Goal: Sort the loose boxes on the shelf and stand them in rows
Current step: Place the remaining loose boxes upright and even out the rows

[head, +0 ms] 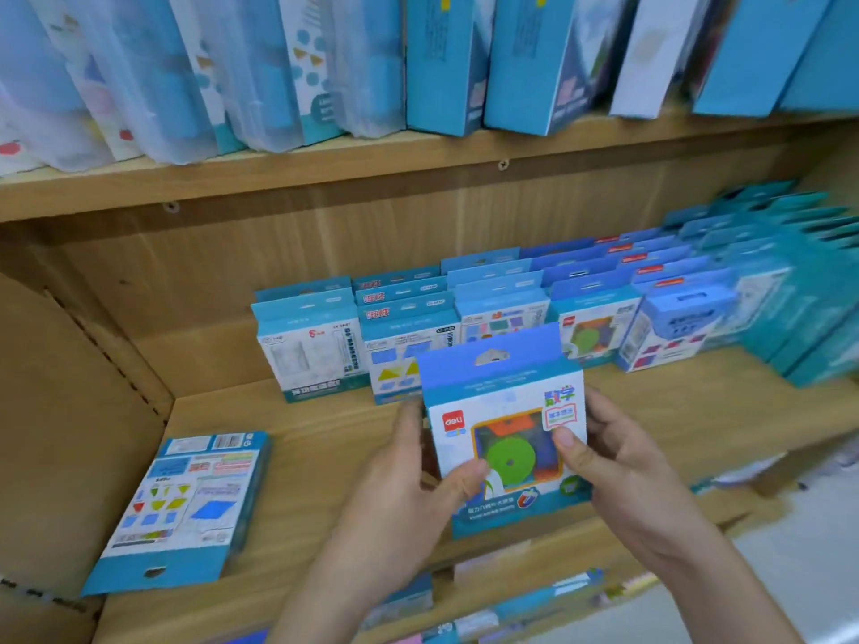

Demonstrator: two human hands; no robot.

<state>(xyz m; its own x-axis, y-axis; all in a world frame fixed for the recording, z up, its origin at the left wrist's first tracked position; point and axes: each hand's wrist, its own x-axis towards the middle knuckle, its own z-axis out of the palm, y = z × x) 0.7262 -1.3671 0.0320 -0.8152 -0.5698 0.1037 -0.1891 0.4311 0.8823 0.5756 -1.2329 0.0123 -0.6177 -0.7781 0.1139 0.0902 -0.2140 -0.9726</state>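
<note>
at a wooden shelf [325, 457], left hand [404, 495] and right hand [623, 471] clasp a green-disc box [504, 429] upright, thumbs on its face, before the standing rows [502, 309], probably to match its row.

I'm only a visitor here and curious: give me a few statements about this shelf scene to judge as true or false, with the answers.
1. The left hand and the right hand both hold the green-disc box. True.
2. The loose box at the left stands upright. False: it lies flat, printed back facing up.
3. The upper shelf carries nothing. False: tall boxes stand on it.
4. The standing boxes form rows at the back of the lower shelf. True.
</note>
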